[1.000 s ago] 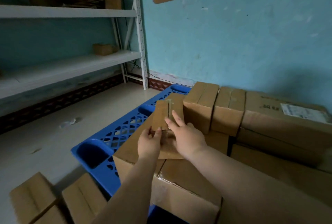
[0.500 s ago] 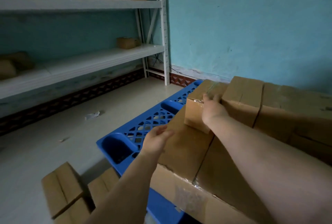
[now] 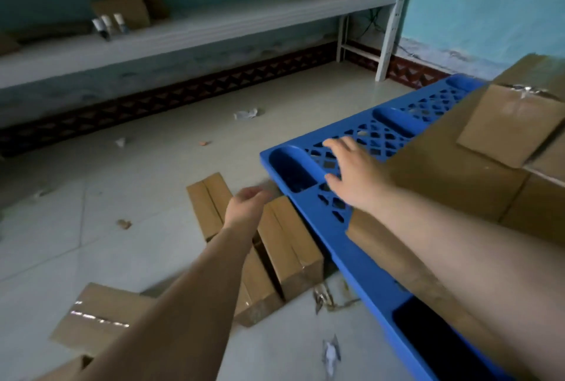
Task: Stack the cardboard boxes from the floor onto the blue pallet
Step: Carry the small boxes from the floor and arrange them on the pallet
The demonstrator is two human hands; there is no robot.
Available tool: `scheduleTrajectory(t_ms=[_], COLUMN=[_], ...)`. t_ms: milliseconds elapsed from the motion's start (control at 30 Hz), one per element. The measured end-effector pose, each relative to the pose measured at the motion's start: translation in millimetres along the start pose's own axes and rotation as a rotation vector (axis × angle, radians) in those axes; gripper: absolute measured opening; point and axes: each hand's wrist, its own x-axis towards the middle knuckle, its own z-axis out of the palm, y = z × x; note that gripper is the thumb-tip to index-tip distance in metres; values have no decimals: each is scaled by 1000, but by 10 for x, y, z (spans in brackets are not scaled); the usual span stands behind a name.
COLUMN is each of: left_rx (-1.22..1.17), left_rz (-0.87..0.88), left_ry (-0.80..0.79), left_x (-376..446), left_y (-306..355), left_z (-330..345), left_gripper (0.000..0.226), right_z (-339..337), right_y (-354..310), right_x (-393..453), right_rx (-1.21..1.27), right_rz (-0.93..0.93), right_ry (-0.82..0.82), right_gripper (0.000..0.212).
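The blue pallet (image 3: 342,221) lies on the floor at the right, loaded with large cardboard boxes (image 3: 452,178) and a small box (image 3: 513,126) on top. My right hand (image 3: 356,175) hovers open over the pallet's bare lattice corner, holding nothing. My left hand (image 3: 247,207) hangs above the floor boxes with its fingers loosely curled and empty. Under it lie two long cardboard boxes side by side (image 3: 287,246), (image 3: 208,206), against the pallet's edge. Another taped box (image 3: 101,316) sits at the lower left.
Paper scraps (image 3: 246,113) and small debris (image 3: 331,354) litter the pale tiled floor. A white metal shelf rack (image 3: 214,25) runs along the back wall, carrying a few boxes and small bottles. Its upright post (image 3: 389,28) stands near the pallet's far corner.
My right hand has let go of the small box, left on the stack, and pulled back over the pallet corner. My view has swung down and left toward the floor boxes; my left hand lowered.
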Motion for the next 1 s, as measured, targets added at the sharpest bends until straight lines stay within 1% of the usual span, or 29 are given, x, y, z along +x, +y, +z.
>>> scheduleTrajectory(t_ms=[67, 167, 267, 300, 367, 433, 500, 600, 633, 700, 767, 833, 900, 1000], left_rx=[19, 50, 226, 276, 290, 230, 189, 171, 191, 216, 214, 207, 176, 65], left_rz=[-77, -198, -266, -274, -318, -393, -444, -474, -463, -412, -340, -262, -218, -139], left_ry=[66, 140, 130, 109, 41, -32, -76, -24, 11, 88, 165, 245, 303, 362], left_x=[46, 78, 50, 25, -34, -107, -154, -169, -171, -174, -195, -233, -312, -479], left_y=[-311, -794, -1233, -1348, -1527, -1619, -1694, -1706, -1672, -1561, -1407, -1274, -1139, -845], left_z=[-171, -401, -593, -636, -654, -584, -525, -495, -505, -546, -602, -666, -719, -703], left_gripper=[38, 52, 64, 65, 71, 74, 68, 58, 57, 52, 45, 42, 46, 53], right_z=[453, 1082, 1555, 1680, 1881, 1999, 2072, 2098, 2098, 2074, 1977, 1839, 1664, 1261], right_y=[-303, -617, -836, -897, -976, -1014, -1091, -1170, -1185, -1204, -1243, -1293, -1346, -1387], right_x=[-117, -333, -535, -593, -696, -765, -801, -829, -828, -804, -772, -747, -728, -699], right_rx=[105, 167, 256, 293, 293, 211, 157, 193, 235, 372, 541, 677, 735, 791], right_rz=[30, 154, 286, 345, 429, 443, 442, 494, 528, 592, 642, 643, 615, 583], right_ry=[-177, -445, -609, -658, -717, -697, -651, -624, -612, -557, -498, -447, -400, -262], right_gripper=[65, 83, 96, 97, 87, 73, 59, 20, 12, 12, 17, 20, 22, 44])
